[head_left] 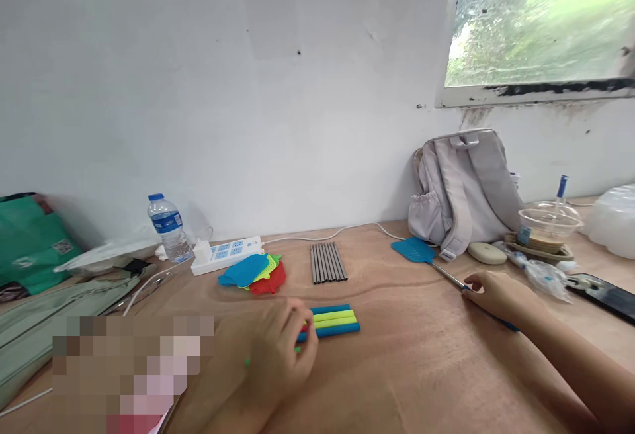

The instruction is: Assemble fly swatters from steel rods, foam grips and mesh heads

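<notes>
My left hand rests curled on the wooden table at the left end of a small row of coloured handles, blue and green, its fingers touching them. My right hand is closed around the shaft of a blue fly swatter, whose head lies flat further back. A row of metal rods lies behind the handles. Beside it sits a pile of swatter heads in blue, green and red.
A white power strip and a water bottle stand by the wall. A grey backpack leans at the back right, with plastic cups, a phone and wrappers beside it. Green bags lie at left.
</notes>
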Action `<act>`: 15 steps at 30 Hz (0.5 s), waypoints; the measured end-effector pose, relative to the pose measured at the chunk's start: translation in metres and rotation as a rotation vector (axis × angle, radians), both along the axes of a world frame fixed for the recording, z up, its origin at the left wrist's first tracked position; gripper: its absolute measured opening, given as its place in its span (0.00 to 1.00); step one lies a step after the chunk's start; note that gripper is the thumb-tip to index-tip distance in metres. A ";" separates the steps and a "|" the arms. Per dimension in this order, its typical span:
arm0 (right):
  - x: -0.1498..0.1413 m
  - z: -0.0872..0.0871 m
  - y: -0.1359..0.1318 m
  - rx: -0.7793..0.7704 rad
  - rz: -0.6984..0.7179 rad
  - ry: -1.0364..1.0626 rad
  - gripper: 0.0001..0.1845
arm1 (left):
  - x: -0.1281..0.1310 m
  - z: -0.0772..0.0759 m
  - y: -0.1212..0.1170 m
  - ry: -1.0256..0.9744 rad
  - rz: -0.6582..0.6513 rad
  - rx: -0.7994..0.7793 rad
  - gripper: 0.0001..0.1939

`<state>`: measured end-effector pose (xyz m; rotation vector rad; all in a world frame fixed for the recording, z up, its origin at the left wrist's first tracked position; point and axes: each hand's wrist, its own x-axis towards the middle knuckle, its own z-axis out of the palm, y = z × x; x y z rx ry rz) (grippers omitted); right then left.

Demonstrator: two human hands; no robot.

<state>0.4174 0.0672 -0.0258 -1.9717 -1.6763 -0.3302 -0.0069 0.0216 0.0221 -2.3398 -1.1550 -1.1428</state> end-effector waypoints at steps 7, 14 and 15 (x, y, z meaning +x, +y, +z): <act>-0.061 0.022 -0.015 0.109 0.418 -0.018 0.10 | -0.071 0.023 0.092 0.167 0.518 -0.461 0.27; -0.129 0.008 -0.034 0.115 0.864 0.033 0.12 | -0.103 -0.001 0.114 0.205 0.540 -0.649 0.29; -0.136 0.005 -0.034 0.103 0.908 0.021 0.13 | -0.104 -0.001 0.113 0.203 0.523 -0.646 0.27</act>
